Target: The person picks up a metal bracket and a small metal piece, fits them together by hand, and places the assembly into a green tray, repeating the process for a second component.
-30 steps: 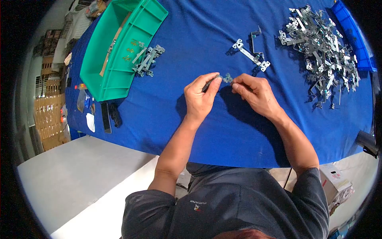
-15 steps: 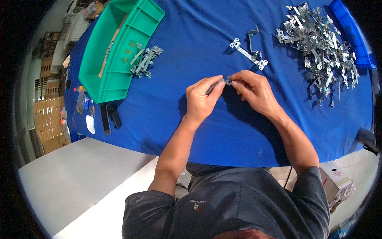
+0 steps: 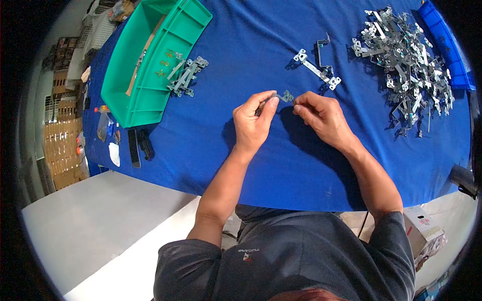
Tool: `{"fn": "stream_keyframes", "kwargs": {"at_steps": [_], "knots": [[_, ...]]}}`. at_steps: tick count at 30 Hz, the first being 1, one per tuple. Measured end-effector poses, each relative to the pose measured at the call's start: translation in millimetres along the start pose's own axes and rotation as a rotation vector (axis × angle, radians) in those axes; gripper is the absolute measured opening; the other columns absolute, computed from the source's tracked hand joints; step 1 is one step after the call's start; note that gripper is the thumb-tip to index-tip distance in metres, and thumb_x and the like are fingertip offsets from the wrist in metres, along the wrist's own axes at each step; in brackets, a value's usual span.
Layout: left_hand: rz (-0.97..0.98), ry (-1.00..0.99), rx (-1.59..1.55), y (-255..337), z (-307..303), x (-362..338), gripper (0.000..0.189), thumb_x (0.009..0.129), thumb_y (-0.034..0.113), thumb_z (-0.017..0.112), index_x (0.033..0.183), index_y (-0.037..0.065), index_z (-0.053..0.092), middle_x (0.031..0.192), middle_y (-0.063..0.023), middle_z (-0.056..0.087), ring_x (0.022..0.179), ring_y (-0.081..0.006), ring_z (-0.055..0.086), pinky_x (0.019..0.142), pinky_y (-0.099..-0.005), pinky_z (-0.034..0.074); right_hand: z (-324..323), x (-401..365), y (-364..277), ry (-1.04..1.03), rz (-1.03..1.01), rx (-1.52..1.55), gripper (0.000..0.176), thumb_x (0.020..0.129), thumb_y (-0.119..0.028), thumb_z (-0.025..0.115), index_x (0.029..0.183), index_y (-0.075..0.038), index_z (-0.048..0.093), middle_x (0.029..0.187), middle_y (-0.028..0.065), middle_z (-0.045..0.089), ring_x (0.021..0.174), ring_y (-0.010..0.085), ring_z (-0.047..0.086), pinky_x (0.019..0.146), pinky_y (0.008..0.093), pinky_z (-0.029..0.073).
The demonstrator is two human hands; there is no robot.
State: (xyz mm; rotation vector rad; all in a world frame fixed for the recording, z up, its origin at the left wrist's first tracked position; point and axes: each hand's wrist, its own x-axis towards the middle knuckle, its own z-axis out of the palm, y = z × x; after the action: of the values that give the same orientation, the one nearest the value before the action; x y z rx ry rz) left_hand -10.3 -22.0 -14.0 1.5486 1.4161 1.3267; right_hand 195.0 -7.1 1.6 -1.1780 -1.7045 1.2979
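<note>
Near the middle of the blue cloth, my left hand (image 3: 255,120) pinches a small metal bracket (image 3: 286,96), whose holed end sticks out to the right. My right hand (image 3: 321,116) is closed at that end, thumb and fingertips together; a tiny dark piece seems to show at the fingertips, too small to name. Beyond my hands lie a flat metal bracket (image 3: 316,69) and a bent bracket (image 3: 324,54), close together. A small group of brackets (image 3: 187,76) rests to the left, against the green bin's side.
A green bin (image 3: 150,111) stands at the left, with small brass-coloured pieces (image 3: 164,63) by its side. A large pile of brackets (image 3: 409,70) lies at the right beside a blue tray (image 3: 447,42). A dark phone-like object (image 3: 134,148) lies at the lower left.
My right fingertips have moved slightly right, away from my left hand. More of the bracket's holed end now shows between my hands. The view has shifted a little.
</note>
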Motion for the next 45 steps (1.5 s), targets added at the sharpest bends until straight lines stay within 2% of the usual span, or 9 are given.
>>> {"fn": "stream_keyframes", "kwargs": {"at_steps": [7,10,16,25,28,34,37,40,45], "knots": [[-0.020,-0.026,0.000,3,-1,0,0.014,0.095,0.010,0.074,0.105,-0.001,0.074,0.066,0.0053,0.058,0.061,-0.0009,0.046,0.053,-0.0223,0.038,0,1,-2,0.015,-0.030,-0.046,0.014,0.095,-0.013,0.066,0.099,0.001,0.066,0.076,0.0168,0.065,0.062,0.0246,0.062,0.059,0.0381,0.047],[-0.086,-0.071,-0.014,5,-5,-2,0.018,0.096,0.010,0.073,0.110,-0.001,0.075,0.081,0.0044,0.066,0.072,-0.0010,0.053,0.062,-0.0190,0.043,0,1,-1,0.019,-0.049,-0.060,0.015,0.095,-0.013,0.067,0.099,0.001,0.066,0.076,0.0171,0.064,0.063,0.0251,0.062,0.059,0.0382,0.047],[-0.031,-0.023,-0.030,9,0,0,0.014,0.094,0.007,0.074,0.104,-0.002,0.074,0.071,0.0022,0.065,0.065,-0.0006,0.053,0.056,-0.0213,0.043,0,1,-3,0.013,-0.038,-0.046,0.014,0.095,-0.013,0.066,0.099,0.001,0.066,0.076,0.0169,0.064,0.063,0.0250,0.062,0.060,0.0385,0.047],[0.023,-0.057,0.054,12,0,1,0.015,0.093,0.007,0.075,0.104,-0.002,0.075,0.076,-0.0053,0.072,0.068,-0.0052,0.062,0.060,-0.0240,0.050,2,1,0,0.040,-0.041,-0.055,0.014,0.096,-0.012,0.067,0.098,0.001,0.061,0.079,0.0153,0.064,0.065,0.0217,0.062,0.061,0.0375,0.048],[0.028,-0.062,0.103,12,0,1,0.015,0.092,0.008,0.076,0.104,-0.002,0.075,0.079,-0.0079,0.073,0.068,-0.0077,0.065,0.061,-0.0255,0.051,2,-1,-10,0.040,0.108,0.109,0.013,0.096,-0.011,0.067,0.100,0.000,0.063,0.080,0.0127,0.065,0.068,0.0218,0.063,0.063,0.0377,0.049],[0.137,-0.110,0.119,9,0,0,0.016,0.091,0.009,0.076,0.103,-0.002,0.075,0.083,-0.0130,0.075,0.070,-0.0137,0.070,0.063,-0.0283,0.054,1,2,8,0.003,-0.127,-0.037,0.019,0.098,-0.012,0.066,0.112,-0.001,0.061,0.080,0.0094,0.064,0.065,0.0189,0.060,0.060,0.0347,0.048],[0.197,-0.113,0.122,8,1,1,0.016,0.091,0.008,0.076,0.103,-0.002,0.075,0.083,-0.0119,0.075,0.070,-0.0124,0.069,0.063,-0.0276,0.053,7,9,15,0.222,-0.379,-0.101,0.018,0.099,-0.013,0.066,0.111,-0.001,0.062,0.077,0.0069,0.060,0.065,0.0153,0.056,0.058,0.0324,0.046],[0.070,-0.084,0.093,12,0,0,0.015,0.092,0.007,0.076,0.104,-0.002,0.075,0.080,-0.0080,0.074,0.069,-0.0077,0.066,0.061,-0.0250,0.051,-1,2,-1,0.161,0.156,0.333,0.013,0.100,-0.013,0.064,0.108,-0.002,0.064,0.076,0.0043,0.057,0.064,0.0132,0.053,0.057,0.0315,0.044],[0.001,-0.017,0.010,5,-1,-1,0.014,0.093,0.006,0.075,0.106,-0.002,0.075,0.076,-0.0016,0.071,0.068,-0.0018,0.058,0.059,-0.0215,0.047,1,0,-5,0.039,-0.015,0.007,0.017,0.098,-0.015,0.066,0.097,0.002,0.068,0.070,0.0112,0.063,0.063,0.0144,0.058,0.057,0.0355,0.045]]}}
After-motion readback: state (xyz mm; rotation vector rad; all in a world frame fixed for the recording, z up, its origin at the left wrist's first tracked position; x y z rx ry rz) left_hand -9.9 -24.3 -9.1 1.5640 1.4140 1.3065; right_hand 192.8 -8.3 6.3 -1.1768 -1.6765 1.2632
